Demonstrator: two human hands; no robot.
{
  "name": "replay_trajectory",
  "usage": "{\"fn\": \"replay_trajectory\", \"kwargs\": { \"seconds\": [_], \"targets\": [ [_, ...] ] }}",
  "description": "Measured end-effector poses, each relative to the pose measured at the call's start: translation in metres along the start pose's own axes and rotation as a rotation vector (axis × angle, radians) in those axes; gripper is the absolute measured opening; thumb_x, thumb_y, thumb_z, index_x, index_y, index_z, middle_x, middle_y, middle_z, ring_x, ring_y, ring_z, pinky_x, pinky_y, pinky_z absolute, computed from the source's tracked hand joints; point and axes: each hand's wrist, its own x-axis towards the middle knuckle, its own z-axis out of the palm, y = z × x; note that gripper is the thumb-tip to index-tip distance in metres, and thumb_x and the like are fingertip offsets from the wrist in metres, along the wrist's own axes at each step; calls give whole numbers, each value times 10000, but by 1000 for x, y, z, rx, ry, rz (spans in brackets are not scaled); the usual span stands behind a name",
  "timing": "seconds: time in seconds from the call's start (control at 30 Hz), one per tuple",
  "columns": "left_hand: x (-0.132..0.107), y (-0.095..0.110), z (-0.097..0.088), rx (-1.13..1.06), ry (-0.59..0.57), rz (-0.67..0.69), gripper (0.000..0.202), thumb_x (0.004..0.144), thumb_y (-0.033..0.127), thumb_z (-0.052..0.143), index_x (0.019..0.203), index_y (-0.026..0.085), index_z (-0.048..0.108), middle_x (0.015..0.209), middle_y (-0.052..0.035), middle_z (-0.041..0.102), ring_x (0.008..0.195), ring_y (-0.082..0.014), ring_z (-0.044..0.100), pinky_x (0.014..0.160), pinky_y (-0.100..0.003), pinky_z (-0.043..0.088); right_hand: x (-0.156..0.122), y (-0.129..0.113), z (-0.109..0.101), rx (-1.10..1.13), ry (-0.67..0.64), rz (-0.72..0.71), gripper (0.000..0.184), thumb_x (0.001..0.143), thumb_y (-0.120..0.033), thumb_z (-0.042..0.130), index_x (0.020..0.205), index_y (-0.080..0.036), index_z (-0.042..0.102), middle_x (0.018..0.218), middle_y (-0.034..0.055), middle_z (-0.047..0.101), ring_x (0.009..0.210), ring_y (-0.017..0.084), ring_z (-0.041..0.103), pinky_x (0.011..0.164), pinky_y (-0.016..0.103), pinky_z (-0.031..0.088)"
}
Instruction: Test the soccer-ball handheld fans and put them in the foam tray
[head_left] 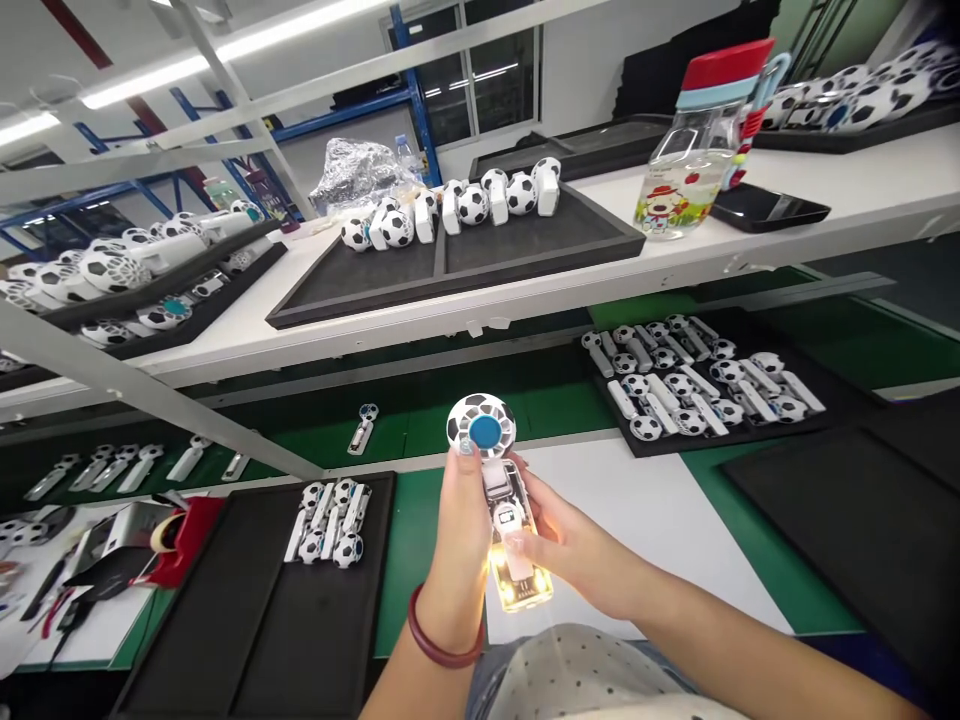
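I hold a small handheld fan (495,470) upright in front of me; its round head has a football pattern and a blue centre, and its clear handle glows yellow at the bottom. My left hand (461,520) grips the neck just under the head, with a red bracelet on the wrist. My right hand (570,550) pinches the lit handle from the right side, thumb on its front.
A black tray (247,610) at lower left holds several fans (330,520). Another tray of fans (697,385) lies right of centre, an empty black tray (847,530) further right. A shelf above carries trays of fans (450,215) and a water bottle (697,150). A tape dispenser (180,540) stands at left.
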Motion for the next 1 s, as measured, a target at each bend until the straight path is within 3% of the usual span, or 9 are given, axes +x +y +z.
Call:
{"fn": "replay_trajectory", "kwargs": {
  "seconds": [0.13, 0.37, 0.53, 0.73, 0.87, 1.0],
  "targets": [
    [-2, -2, 4, 16, -7, 38, 486, 770, 602, 511, 891, 140, 602, 721, -37, 665, 527, -136, 601, 510, -243, 472, -5, 3, -3, 1, 5, -29, 763, 827, -329, 624, 1428, -264, 158, 1383, 87, 395, 1237, 212, 401, 1018, 372, 344],
    [-7, -3, 6, -49, -30, -21, 517, 776, 596, 508, 957, 123, 609, 781, -61, 676, 593, -154, 627, 584, -269, 491, -10, 0, -6, -34, -45, -53, 695, 846, -255, 592, 1416, -272, 196, 1388, 65, 380, 1275, 203, 343, 1021, 357, 335],
    [-3, -7, 6, -134, -75, -79, 535, 773, 612, 490, 939, 115, 599, 825, -78, 666, 676, -179, 633, 610, -282, 491, -13, -7, -4, -63, -45, 2, 761, 827, -198, 595, 1428, -266, 133, 1374, 76, 391, 1237, 197, 389, 998, 360, 358],
    [4, -12, 0, -87, -83, -40, 517, 775, 605, 503, 978, 142, 612, 766, -32, 609, 720, -166, 597, 686, -287, 482, -13, -10, -2, -47, -2, 10, 738, 789, -209, 625, 1405, -233, 220, 1237, 91, 508, 1112, 219, 494, 940, 392, 387],
    [5, -15, -6, -67, -99, -7, 453, 803, 589, 472, 930, 172, 596, 744, -19, 581, 704, -160, 573, 646, -274, 469, -11, -4, -5, -25, 16, 1, 673, 795, -187, 615, 1375, -245, 280, 1181, 83, 531, 1057, 217, 520, 902, 397, 403],
    [-2, -21, -16, -30, -90, 45, 423, 855, 539, 413, 1105, 219, 530, 998, -60, 612, 910, -208, 584, 733, -305, 472, -8, -3, -8, 15, 25, 15, 636, 792, -177, 619, 1345, -257, 314, 1192, 71, 517, 1079, 206, 508, 939, 397, 387]
  ]
}}
